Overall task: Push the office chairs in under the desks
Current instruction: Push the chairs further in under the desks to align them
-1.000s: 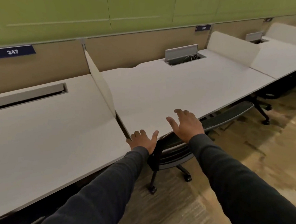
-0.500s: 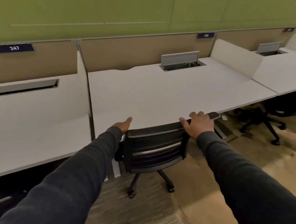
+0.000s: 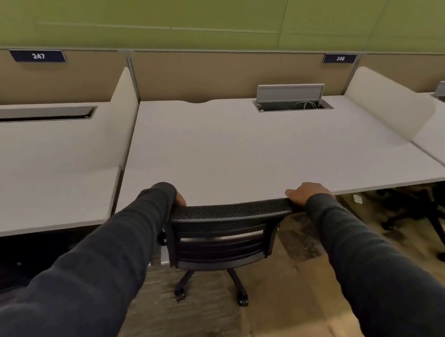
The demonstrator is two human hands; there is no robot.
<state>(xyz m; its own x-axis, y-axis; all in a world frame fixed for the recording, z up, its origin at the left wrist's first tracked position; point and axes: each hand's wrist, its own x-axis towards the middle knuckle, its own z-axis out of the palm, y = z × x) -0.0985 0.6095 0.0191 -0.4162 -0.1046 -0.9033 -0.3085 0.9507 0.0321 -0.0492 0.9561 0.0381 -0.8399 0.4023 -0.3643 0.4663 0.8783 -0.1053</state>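
Note:
A black mesh-backed office chair (image 3: 225, 229) stands at the front edge of the white desk (image 3: 244, 148) labelled 248, its seat hidden under the desktop and its backrest close to the edge. My left hand (image 3: 179, 199) grips the left end of the backrest top; my dark sleeve hides most of it. My right hand (image 3: 306, 194) holds the right end of the backrest top, fingers curled over it.
White divider panels (image 3: 123, 119) separate this desk from desk 247 on the left and another on the right. An open cable hatch (image 3: 290, 100) sits at the back of the desk. A second black chair (image 3: 424, 208) is under the right-hand desk. Carpeted floor lies behind me.
The chair has turned square to the desk and rolled further under it. Both hands have settled on the ends of the backrest top, and the view has shifted right to centre on desk 248.

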